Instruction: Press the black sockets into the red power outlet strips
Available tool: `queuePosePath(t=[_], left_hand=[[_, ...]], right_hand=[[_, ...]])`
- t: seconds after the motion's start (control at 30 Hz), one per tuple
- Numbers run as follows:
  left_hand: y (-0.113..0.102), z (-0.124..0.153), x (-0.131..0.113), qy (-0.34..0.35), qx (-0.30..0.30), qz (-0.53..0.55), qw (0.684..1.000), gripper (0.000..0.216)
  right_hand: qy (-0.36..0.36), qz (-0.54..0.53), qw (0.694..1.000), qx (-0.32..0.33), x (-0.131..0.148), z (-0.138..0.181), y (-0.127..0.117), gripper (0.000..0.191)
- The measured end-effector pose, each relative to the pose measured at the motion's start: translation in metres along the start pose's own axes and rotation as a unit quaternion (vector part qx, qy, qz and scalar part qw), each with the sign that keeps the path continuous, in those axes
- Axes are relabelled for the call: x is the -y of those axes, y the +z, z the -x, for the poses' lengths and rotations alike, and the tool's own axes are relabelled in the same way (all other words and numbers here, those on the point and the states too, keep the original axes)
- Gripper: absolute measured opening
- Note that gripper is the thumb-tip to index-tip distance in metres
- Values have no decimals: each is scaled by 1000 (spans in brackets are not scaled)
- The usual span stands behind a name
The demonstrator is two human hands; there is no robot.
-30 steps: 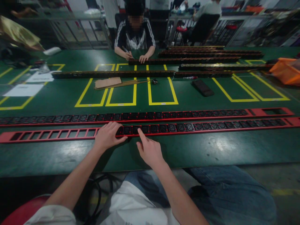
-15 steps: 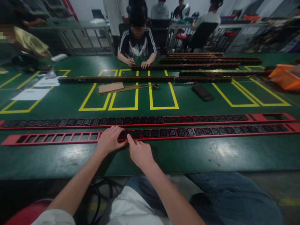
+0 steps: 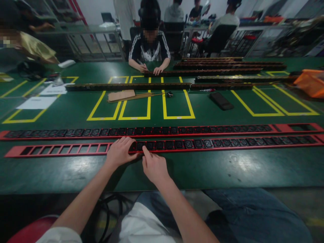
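Note:
Two long red socket strips lie side by side across the green table. The near red strip (image 3: 227,143) has black sockets along its right part and empty cut-outs at its left end. My left hand (image 3: 120,152) lies over the strip where the sockets end, fingers curled down on it. Just right of it, my right hand (image 3: 153,166) presses its index finger on a black socket (image 3: 140,146), its other fingers folded. The far red strip (image 3: 76,132) is filled with sockets almost end to end.
Yellow taped rectangles mark the table's middle. A cardboard piece (image 3: 120,95) and a dark flat device (image 3: 221,101) lie there. Dark strips (image 3: 126,86) are stacked further back, where a seated person (image 3: 150,50) works. An orange bin (image 3: 310,82) stands at far right; papers (image 3: 37,102) at left.
My right hand moved left along the near strip, from a socket further right to one beside my left hand. My left hand stayed in place.

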State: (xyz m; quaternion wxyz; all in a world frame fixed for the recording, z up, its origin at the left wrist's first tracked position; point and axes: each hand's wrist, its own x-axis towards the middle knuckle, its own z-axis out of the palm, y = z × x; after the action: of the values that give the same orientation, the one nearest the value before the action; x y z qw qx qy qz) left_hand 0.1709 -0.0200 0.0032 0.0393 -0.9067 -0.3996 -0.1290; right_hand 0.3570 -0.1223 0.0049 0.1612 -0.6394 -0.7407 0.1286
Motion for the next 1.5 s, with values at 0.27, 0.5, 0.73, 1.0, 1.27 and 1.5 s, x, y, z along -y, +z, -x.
queuePosePath(t=[0.27, 0.5, 0.73, 1.0, 1.27, 1.5], left_hand=[[-2, 0, -1, 0, 1, 3, 1000, 42], [-1, 0, 1, 6, -1, 4, 1000, 42], [-3, -1, 0, 2, 1, 11, 1000, 37], [-3, 0, -1, -13, 10, 20, 1000, 37], [-4, 1, 3, -16, 40, 21, 999, 38], [-4, 3, 5, -10, 44, 20, 999, 39]], right_hand=[[-11, -4, 1000, -11, -1, 1, 1, 53], [-6, 11, 1000, 3, 0, 1, 1, 54], [-15, 36, 999, 21, 4, 1, -1, 57], [-58, 38, 998, 15, 18, -4, 3, 59], [-71, 23, 997, 7, 28, -7, 8, 60], [-67, 9, 998, 18, 28, -5, 2, 59]])
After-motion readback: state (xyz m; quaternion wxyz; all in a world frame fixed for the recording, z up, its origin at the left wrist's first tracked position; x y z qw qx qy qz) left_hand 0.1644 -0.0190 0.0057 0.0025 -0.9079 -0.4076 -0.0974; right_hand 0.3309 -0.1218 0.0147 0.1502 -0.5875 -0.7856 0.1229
